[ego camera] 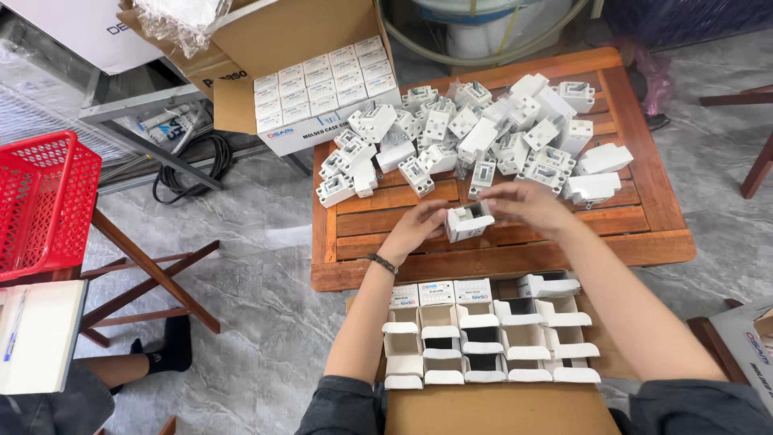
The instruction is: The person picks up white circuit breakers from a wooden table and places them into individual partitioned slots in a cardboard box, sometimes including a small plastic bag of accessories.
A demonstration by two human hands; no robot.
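Note:
Both my hands hold one small white carton [468,221] with an open flap, just above the wooden slatted table [515,250]. My left hand [419,225] grips its left side, my right hand [519,205] its right and top. A pile of several white plastic breaker-like parts [475,137] lies on the far half of the table. Below my arms, a cardboard box [499,407] holds rows of small white cartons [483,338], most with flaps open, three closed at the upper left.
A larger open cardboard box [322,89] with packed white cartons stands at the table's far left corner. A red plastic basket [40,201] sits on a folding stand at left. Another person's leg in a black sock [165,350] shows at lower left. Black cable [189,165] lies on the floor.

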